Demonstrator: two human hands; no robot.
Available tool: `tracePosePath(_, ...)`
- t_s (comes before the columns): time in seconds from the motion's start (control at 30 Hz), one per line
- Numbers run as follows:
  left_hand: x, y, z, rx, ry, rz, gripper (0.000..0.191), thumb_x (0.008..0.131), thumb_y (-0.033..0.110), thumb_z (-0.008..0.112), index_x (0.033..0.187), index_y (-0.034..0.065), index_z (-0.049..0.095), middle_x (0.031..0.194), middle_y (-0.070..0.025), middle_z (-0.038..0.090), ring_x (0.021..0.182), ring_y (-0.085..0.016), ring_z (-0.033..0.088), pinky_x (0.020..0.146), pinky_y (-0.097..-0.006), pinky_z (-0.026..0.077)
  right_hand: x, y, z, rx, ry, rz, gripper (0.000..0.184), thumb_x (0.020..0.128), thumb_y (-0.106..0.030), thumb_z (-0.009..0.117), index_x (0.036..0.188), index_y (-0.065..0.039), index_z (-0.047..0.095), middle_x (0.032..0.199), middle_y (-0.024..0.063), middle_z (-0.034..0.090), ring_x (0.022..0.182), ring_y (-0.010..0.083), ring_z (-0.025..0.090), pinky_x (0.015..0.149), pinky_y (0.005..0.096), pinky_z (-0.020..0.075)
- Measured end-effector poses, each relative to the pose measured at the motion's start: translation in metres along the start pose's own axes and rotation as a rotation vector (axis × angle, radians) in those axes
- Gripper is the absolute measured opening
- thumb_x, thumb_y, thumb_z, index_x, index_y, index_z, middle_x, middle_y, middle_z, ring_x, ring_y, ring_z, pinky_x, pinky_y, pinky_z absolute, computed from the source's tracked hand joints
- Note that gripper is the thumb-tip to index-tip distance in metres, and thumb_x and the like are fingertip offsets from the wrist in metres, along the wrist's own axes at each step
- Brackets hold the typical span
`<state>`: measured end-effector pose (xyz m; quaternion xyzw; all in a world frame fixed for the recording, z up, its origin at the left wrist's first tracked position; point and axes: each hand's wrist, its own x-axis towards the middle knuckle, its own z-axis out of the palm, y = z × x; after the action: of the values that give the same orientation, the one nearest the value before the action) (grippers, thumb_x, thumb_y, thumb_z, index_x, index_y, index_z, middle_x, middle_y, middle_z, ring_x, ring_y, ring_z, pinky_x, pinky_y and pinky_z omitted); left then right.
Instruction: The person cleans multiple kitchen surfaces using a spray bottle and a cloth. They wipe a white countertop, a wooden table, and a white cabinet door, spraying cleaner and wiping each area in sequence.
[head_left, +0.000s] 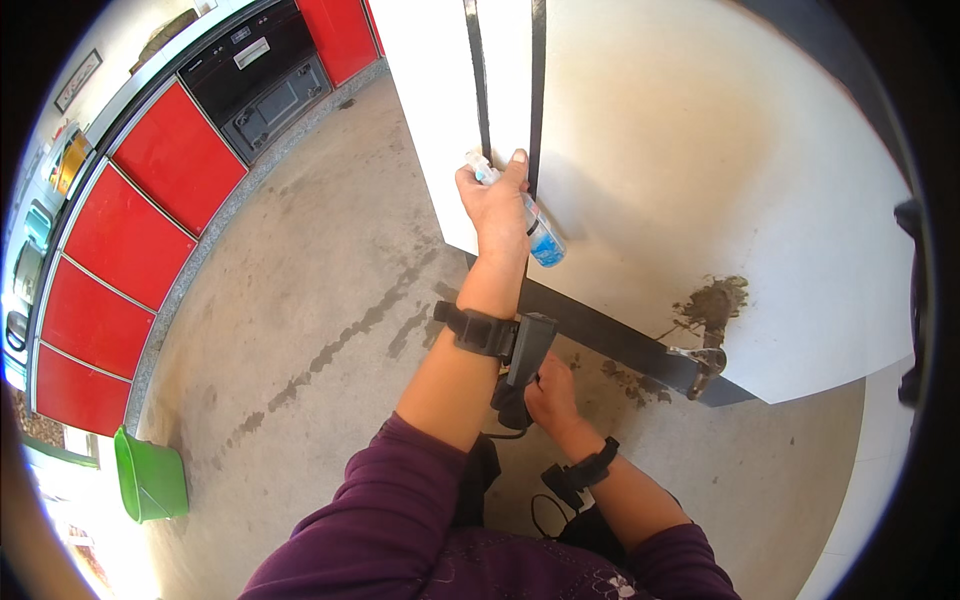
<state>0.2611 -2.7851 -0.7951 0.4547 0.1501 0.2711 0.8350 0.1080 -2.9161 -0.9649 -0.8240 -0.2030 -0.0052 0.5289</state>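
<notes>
My left hand (495, 195) grips a clear spray bottle (547, 244) holding blue liquid. The bottle's white nozzle (480, 165) points up and left, in front of the black-striped edge of a large white cabinet-like body (652, 150). Lower down, my right hand (553, 394) is curled near the dark base strip (600, 334) of that body. The black device strapped to my left wrist (484, 334) covers part of its fingers, so I cannot see whether anything is in them. Both forearms wear black straps.
A rusty pipe fitting with a metal lever (705, 364) juts from the white body's lower right, below a brown stain (716, 300). Red cabinets (180, 157) and a black built-in appliance (255, 75) line the left. A green bucket (161, 480) stands on the wet-marked concrete floor (300, 300).
</notes>
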Motion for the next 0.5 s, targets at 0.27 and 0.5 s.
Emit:
tracePosePath(0.27,-0.001,0.012,0.008,0.018,0.01,-0.064,0.051,0.096,0.018,0.08,0.126,0.0011,0.042,0.089,-0.007,0.057,0.072,-0.013,0.055,0.055,-0.0324,0.046,-0.001,-0.01,0.0,0.01,0.042,-0.039,0.026,0.085,0.007,0.058,0.102,-0.004,0.075,0.106,0.0174,0.074,0.097,0.0403,0.072,0.086,0.0462,0.0577)
tracePosePath(0.5,0.004,-0.002,0.0,0.046,0.03,-0.026,0.044,0.096,0.018,0.079,0.122,0.0039,0.046,0.09,-0.0074,0.059,0.072,-0.015,0.057,0.055,-0.0345,0.047,-0.007,-0.009,0.002,-0.01,0.042,-0.044,0.028,0.085,0.007,0.058,0.105,-0.004,0.075,0.107,0.0187,0.074,0.1,0.0418,0.072,0.087,0.0452,0.0578)
